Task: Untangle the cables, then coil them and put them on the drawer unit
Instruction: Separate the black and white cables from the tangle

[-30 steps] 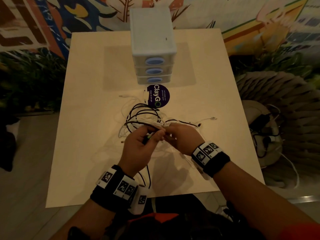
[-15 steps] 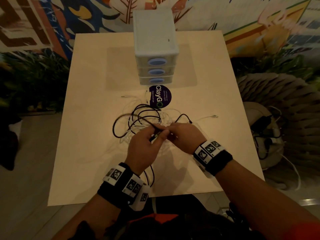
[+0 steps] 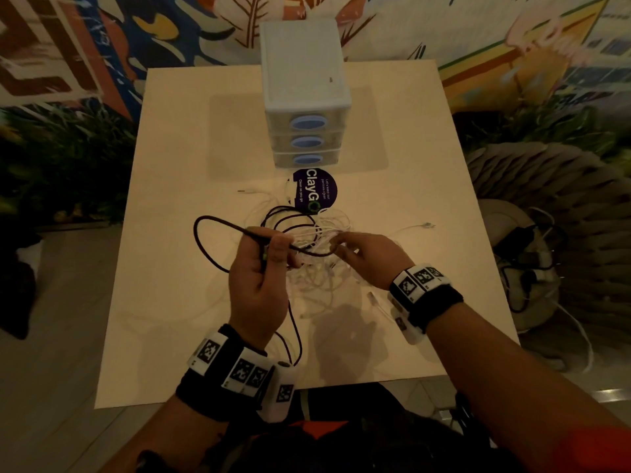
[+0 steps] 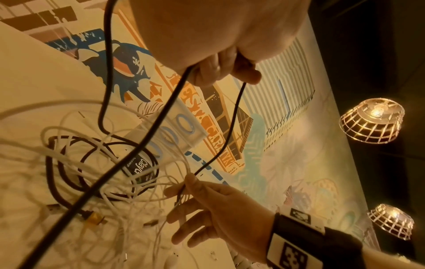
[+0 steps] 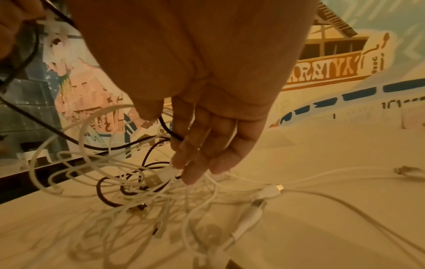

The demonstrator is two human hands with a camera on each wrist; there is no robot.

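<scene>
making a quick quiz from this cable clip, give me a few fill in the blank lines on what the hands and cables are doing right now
1. The left hand grips the ____ cable.
2. The right hand pinches that same cable over the tangle of ____ cables on the table.
3. The drawer unit has ____ drawers with blue handles.
4. The round ClayGo sticker lies just in front of the ____.

Missing words: black; white; three; drawer unit

We see a translucent plastic drawer unit [image 3: 305, 93] on a smooth, matt pale table [image 3: 177, 158], matt black cable [image 3: 205, 244], smooth white plastic-sheathed cables [image 5: 230, 189] and a glossy round sticker [image 3: 316, 194].
</scene>
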